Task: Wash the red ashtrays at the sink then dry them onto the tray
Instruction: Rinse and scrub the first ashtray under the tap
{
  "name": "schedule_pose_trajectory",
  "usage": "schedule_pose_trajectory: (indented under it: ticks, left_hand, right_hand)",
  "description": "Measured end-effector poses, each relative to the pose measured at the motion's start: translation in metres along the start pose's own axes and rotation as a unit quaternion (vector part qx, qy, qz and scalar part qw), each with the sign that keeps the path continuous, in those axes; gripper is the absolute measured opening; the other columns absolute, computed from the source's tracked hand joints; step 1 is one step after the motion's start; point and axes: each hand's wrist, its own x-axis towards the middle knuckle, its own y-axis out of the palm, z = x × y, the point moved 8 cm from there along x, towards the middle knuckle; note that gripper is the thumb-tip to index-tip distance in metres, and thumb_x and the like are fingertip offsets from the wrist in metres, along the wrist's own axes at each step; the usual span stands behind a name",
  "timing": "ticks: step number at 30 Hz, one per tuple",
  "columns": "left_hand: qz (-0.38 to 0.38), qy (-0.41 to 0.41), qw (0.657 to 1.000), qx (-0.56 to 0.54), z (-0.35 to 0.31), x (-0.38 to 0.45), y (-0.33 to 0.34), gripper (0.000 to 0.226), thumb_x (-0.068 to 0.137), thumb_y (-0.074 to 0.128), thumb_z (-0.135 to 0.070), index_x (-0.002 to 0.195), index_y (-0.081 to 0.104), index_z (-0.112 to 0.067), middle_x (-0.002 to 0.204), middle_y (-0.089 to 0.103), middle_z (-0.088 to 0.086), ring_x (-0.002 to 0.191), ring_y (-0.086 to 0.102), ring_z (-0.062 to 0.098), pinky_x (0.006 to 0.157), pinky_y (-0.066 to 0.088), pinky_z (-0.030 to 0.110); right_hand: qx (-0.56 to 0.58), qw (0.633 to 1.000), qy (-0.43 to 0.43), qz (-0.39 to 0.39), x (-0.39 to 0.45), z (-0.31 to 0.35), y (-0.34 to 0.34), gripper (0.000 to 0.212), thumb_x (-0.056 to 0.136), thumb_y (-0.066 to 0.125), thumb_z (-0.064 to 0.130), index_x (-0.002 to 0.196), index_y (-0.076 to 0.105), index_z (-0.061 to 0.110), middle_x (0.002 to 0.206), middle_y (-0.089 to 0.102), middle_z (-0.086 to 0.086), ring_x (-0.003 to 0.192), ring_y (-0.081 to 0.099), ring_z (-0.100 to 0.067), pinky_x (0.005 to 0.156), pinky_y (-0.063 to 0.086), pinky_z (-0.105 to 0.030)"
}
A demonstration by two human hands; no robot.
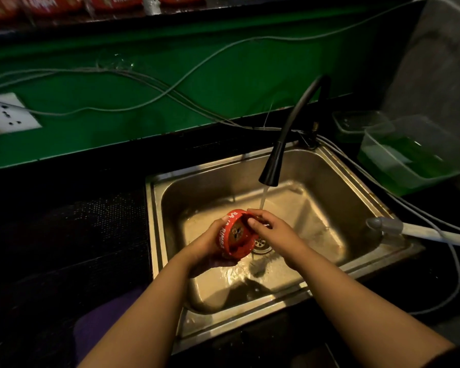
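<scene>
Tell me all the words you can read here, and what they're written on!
"RUMBL": white letters on the rim of the red ashtray; the other words on the rim are cut off or hidden.
"SINGHA": partly readable on a red packet on the top shelf.
White letters on another red packet: too blurred to read.
The picture inside the ashtray: too small to read.

Dim room, green wall (223, 83) strung with cables (133, 75), black countertop (64, 213), white socket (8, 114).
</scene>
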Motion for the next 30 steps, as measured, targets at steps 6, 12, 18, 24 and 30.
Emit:
schedule_pose_trajectory:
  ticks: [6,12,18,24,30]
  left_hand:
    - [-0.034,-0.052,0.998,-0.021,0.006,-0.019,-0.024,0.074,0.085,0.025,-0.076,0.121,0.052,-0.017,0.112,0.062,0.024,0.085,0.07,0.031,0.063,0.055,0.028]
    - [-0.126,-0.009,0.99,-0.061,-0.002,-0.044,-0.075,0.065,0.09,0.03,-0.07,0.127,0.042,-0.019,0.113,0.059,0.025,0.082,0.068,0.046,0.059,0.058,0.04]
    - [-0.276,0.084,0.957,-0.036,-0.021,-0.082,-0.141,0.024,0.101,0.035,-0.044,0.108,0.042,-0.022,0.107,0.05,0.007,0.076,0.063,0.03,0.053,0.059,0.042]
    - [-0.392,0.083,0.916,0.013,-0.035,-0.105,-0.209,0.028,0.104,0.038,-0.026,0.126,0.05,-0.014,0.109,0.056,0.017,0.058,0.065,0.032,0.044,0.056,0.031]
    - [-0.487,0.057,0.87,0.041,-0.039,-0.118,-0.26,0.021,0.101,0.045,-0.025,0.118,0.057,-0.023,0.087,0.058,0.002,0.055,0.066,0.03,0.047,0.058,0.031]
  right_hand:
    - [-0.026,0.999,0.002,0.032,0.008,0.016,0.025,0.028,0.101,0.046,0.022,0.123,0.063,0.028,0.105,0.068,0.001,0.088,0.065,-0.012,0.07,0.056,-0.022]
    - [-0.082,0.995,-0.02,0.049,0.028,0.035,0.071,0.027,0.098,0.052,0.019,0.122,0.064,0.018,0.096,0.072,-0.009,0.083,0.069,-0.026,0.074,0.06,-0.041]
    - [-0.11,0.991,-0.026,0.073,0.056,0.057,0.132,0.025,0.099,0.051,0.021,0.119,0.065,0.016,0.08,0.069,-0.007,0.062,0.066,-0.025,0.068,0.059,-0.042]
    - [-0.13,0.982,-0.035,0.131,0.092,0.084,0.196,0.029,0.099,0.051,0.024,0.123,0.064,0.013,0.103,0.069,-0.01,0.091,0.065,-0.026,0.085,0.055,-0.042]
    - [-0.163,0.973,-0.022,0.163,0.127,0.09,0.247,0.024,0.096,0.056,0.016,0.119,0.058,0.018,0.09,0.064,-0.003,0.067,0.063,-0.02,0.069,0.055,-0.035]
